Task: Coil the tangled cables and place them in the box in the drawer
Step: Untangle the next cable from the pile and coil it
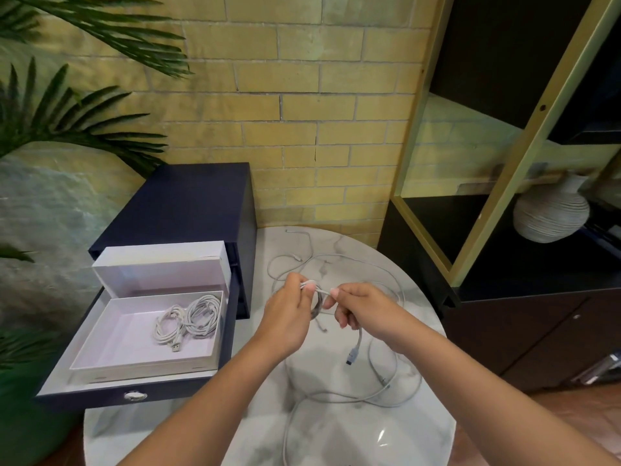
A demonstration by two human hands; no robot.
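Nearest us, left hand [285, 317] grips the half-wound loops and right hand [359, 311] pinches the light, floppy cable [358, 341] mid-table, slack trailing toward six o'clock, box [127, 334] open at nine o'clock, so hold close to the loops.

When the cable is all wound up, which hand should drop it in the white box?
Probably the left hand: it holds the cable coil, and the white box in the open drawer is on that side. The right hand only pinches the loose strand.
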